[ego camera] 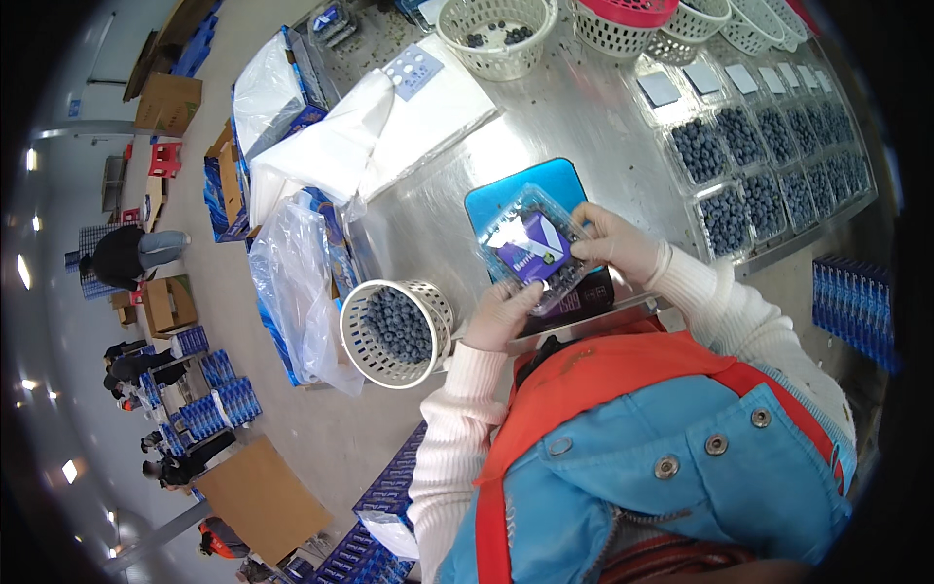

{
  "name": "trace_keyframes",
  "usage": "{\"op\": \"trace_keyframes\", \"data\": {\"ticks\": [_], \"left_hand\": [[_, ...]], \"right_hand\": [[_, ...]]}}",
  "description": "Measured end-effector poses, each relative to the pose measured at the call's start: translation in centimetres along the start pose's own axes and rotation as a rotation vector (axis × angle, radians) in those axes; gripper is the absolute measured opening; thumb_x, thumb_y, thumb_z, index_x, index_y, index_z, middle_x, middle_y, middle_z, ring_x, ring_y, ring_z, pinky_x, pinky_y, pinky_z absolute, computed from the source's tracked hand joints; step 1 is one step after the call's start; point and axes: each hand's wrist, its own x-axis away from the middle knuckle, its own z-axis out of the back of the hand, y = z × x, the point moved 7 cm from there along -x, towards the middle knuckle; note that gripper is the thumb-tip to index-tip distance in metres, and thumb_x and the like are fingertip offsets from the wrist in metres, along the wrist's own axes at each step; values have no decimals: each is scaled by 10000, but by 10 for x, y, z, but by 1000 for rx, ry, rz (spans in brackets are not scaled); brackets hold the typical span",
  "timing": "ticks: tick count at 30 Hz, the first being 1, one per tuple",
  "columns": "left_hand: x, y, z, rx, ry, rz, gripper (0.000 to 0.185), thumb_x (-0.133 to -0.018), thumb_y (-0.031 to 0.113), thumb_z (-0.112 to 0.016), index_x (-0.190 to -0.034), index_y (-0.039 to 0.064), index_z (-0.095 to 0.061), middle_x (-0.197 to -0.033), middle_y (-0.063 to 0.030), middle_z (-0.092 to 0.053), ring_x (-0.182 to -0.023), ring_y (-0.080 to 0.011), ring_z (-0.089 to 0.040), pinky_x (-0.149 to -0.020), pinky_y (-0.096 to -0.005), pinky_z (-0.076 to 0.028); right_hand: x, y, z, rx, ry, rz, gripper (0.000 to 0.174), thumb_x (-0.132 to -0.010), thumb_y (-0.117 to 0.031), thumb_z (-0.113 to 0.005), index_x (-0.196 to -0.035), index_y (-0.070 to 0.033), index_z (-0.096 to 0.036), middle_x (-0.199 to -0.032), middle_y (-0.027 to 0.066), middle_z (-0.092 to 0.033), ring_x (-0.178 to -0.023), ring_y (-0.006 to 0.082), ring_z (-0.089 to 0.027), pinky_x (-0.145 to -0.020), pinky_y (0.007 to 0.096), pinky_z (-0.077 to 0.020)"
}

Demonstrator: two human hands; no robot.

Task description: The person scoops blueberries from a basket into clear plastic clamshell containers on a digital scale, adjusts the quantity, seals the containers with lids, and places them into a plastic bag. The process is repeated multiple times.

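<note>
Both gloved hands hold one clear plastic clamshell [536, 252] by its sides, its lid down over dark berries and bearing a purple printed label. My left hand [501, 315] grips the near left corner with the thumb on top. At the far right edge is my right hand [616, 242], thumb also on the lid. Beneath the clamshell lies a digital scale with a blue platform [525, 179]; its lit display [573, 303] is partly covered. Whether the clamshell touches the platform I cannot tell. Left of my left hand stands a white perforated basket [396, 333] of blueberries.
Open clamshells of blueberries [726, 219] stand in rows on the steel table [613, 139] at right. Several baskets [498, 40] line the far side. White liner sheets [430, 109] and a plastic-lined carton [299, 285] lie left. Other people [120, 255] are in the room beyond.
</note>
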Motion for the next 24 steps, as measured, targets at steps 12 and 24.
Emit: {"op": "trace_keyframes", "data": {"ticks": [12, 24], "left_hand": [[29, 89, -39, -191, 169, -205, 278, -917, 293, -733, -993, 43, -639, -706, 54, -556, -456, -22, -340, -408, -197, -227], [34, 68, -17, -437, 276, -209, 267, -938, 284, -714, -947, 24, -653, -671, 60, -521, -550, -19, -388, -491, -204, -283]], "right_hand": [[17, -58, -35, 16, -173, 50, 618, -971, -211, -629, -1454, 46, -339, -1205, 167, -631, -1041, 235, -677, -910, 331, -563], [30, -54, -47, -55, -96, 52, 521, -975, -137, -595, -1414, 23, -366, -1207, 162, -617, -1030, 217, -676, -885, 314, -565]]}}
